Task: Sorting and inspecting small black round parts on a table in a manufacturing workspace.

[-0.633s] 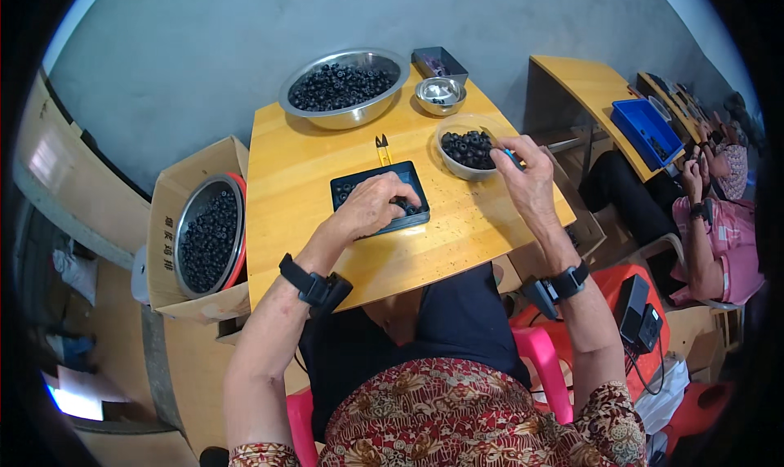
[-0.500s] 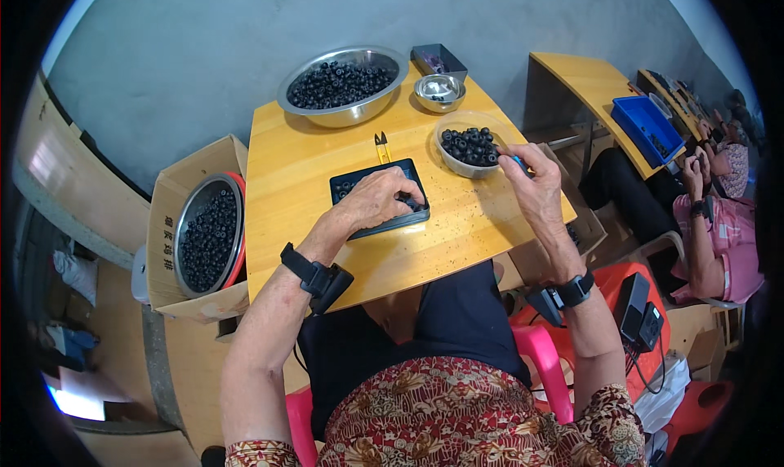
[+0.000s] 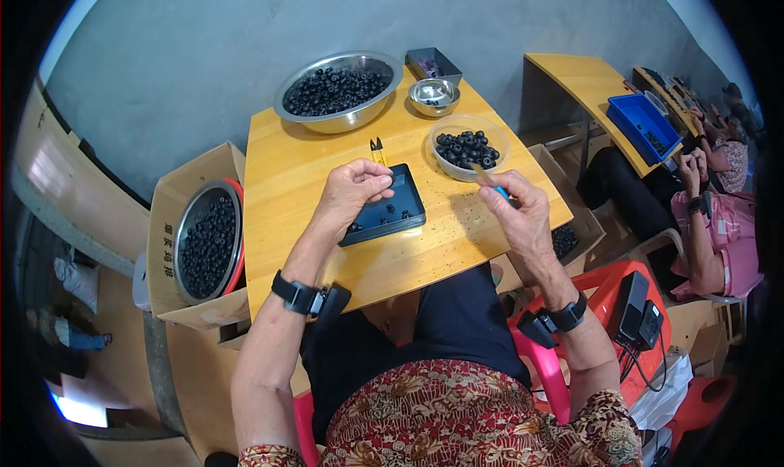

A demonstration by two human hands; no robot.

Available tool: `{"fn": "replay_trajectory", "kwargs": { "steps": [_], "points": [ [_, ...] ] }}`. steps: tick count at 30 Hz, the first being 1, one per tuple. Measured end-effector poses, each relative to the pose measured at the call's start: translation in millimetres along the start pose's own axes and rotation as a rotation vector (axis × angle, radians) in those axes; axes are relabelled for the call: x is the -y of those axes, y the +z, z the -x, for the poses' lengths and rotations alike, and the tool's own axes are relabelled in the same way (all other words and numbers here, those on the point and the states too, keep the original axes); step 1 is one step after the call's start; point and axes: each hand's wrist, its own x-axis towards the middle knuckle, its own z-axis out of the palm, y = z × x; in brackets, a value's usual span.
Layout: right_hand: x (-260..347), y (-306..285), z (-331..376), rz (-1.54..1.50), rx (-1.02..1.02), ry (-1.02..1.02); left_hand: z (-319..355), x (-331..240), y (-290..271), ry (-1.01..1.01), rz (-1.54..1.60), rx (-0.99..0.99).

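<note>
My left hand (image 3: 358, 193) is over the left side of a dark rectangular tray (image 3: 416, 189), its fingers pinched together. Whatever those fingers may hold is too small to make out. Several small black pieces lie near the tray's front edge. In my right hand (image 3: 523, 214) is a small tool (image 3: 500, 193) with a blue handle and a flat brownish tip, pointing up and left. That tip is beside a clear plastic bowl (image 3: 441, 158) of round black parts with holes (image 3: 467, 147). Yellow-handled snips (image 3: 377, 150) lie just behind the tray, points away from me.
A large metal bowl (image 3: 347, 122) full of black parts stands at the back left, near a small metal bowl (image 3: 434, 98) and a dark box (image 3: 445, 65). Left of the table, a cardboard box (image 3: 184, 166) holds another basin. Dark crumbs dot the tabletop (image 3: 461, 222). People work at right.
My left hand has lifted out of the tray and shifted left, its fingers now pinched. My right hand has moved left and lower with the blue-handled tool. More of the tray's bottom shows.
</note>
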Motion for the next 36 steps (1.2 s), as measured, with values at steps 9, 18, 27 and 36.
{"fn": "replay_trajectory", "kwargs": {
  "steps": [9,18,27,36],
  "points": [
    [56.6,14.1,25.7,-0.091,0.164,-0.171,77.0,-14.6,57.4,-0.097,0.688,0.309],
    [65.1,8.6,31.6,0.022,0.198,-0.331,96.1,-8.7,63.2,-0.092,0.691,0.321],
    [63.6,-6.8,32.0,-0.225,0.437,-0.131,112.9,-7.1,64.4,-0.238,0.866,0.404],
    [72.8,-4.7,44.4,-0.145,0.233,-0.211,124.7,-17.6,77.1,-0.158,0.946,0.333]
  ]
}}
